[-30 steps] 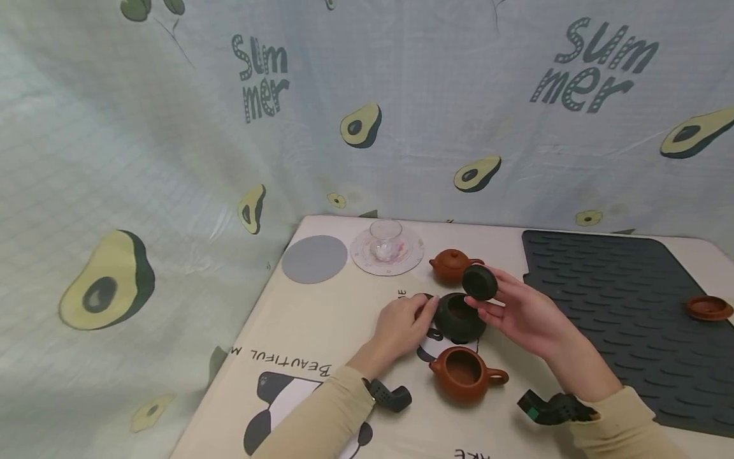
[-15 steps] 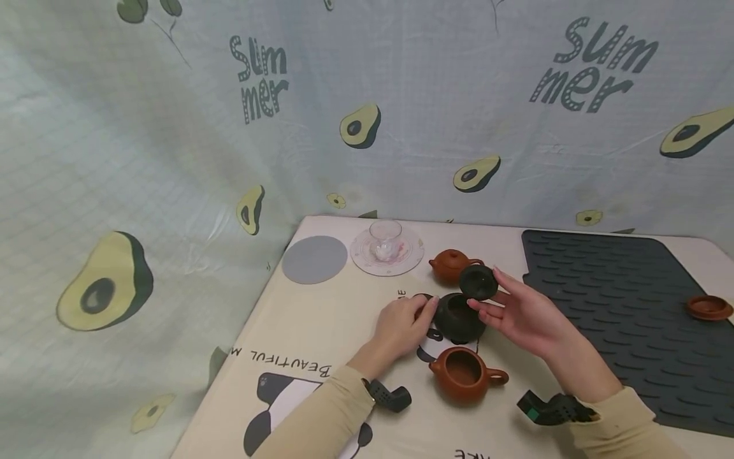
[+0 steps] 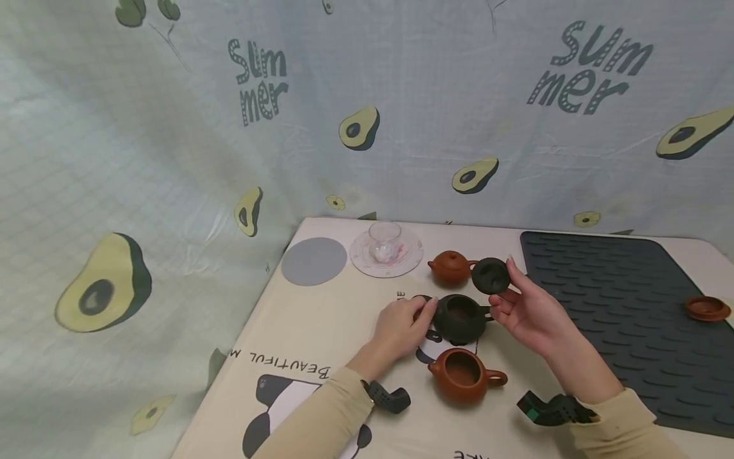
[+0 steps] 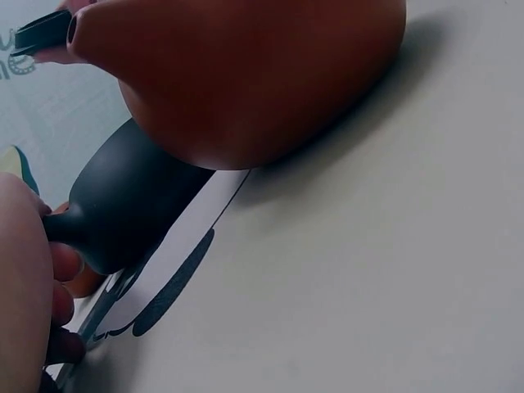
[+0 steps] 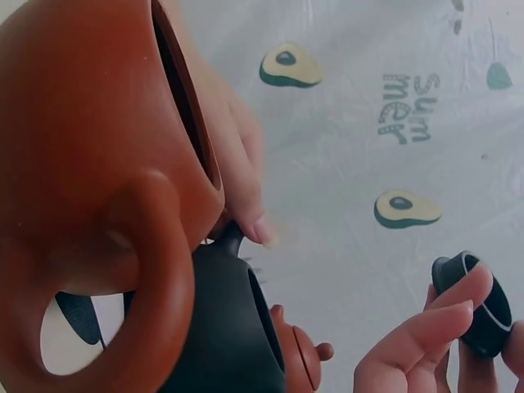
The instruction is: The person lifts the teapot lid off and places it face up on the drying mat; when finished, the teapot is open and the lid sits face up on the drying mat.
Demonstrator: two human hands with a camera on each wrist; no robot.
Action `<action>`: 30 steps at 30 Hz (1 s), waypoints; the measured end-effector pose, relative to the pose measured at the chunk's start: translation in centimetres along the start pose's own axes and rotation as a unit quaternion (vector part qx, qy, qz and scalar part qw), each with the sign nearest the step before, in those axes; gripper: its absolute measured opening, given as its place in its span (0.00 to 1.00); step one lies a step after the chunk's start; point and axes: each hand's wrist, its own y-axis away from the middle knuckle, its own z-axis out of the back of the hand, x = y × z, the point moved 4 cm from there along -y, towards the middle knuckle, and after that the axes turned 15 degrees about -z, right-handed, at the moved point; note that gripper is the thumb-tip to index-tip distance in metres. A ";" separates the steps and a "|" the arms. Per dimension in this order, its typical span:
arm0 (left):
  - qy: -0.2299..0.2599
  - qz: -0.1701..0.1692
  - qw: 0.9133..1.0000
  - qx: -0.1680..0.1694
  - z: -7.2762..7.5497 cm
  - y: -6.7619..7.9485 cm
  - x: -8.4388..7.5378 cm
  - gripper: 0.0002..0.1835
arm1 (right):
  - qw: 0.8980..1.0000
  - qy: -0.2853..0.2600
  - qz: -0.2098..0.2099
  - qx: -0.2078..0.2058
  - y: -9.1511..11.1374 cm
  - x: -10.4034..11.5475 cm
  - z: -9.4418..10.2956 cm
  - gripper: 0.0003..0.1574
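Note:
My left hand [image 3: 401,325] pinches the spout of a black teapot [image 3: 453,335], which stands uncovered on the table. The thumb and curled fingers show at that spout in the left wrist view. Up and to the right of the pot's mouth, my right hand [image 3: 536,319] holds a black teapot lid [image 3: 490,276] between thumb and fingers, its hollow underside turned toward the head camera. An uncovered reddish-brown teapot [image 3: 466,395] stands nearer me, handle to the right. Behind the black pot sits a lidded brown teapot [image 3: 449,269], its handle partly hidden by the lid I hold.
A glass cup [image 3: 384,239] stands on a patterned round mat [image 3: 413,255] at the back, beside a grey disc [image 3: 313,261]. On the right lies a dark ridged mat [image 3: 608,299] with a brown lid [image 3: 708,308] near its edge. A printed curtain [image 3: 401,83] hangs behind.
My right hand has carried the black lid to the right, away from above the teapot's mouth, uncovering the pot's handle in view. The left hand stays at the spout.

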 end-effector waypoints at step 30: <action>0.009 -0.001 1.000 0.002 0.4 0.6 0.0 0.22 | 0.993 0.114 0.033 -0.002 0.3 -0.6 -0.4 0.15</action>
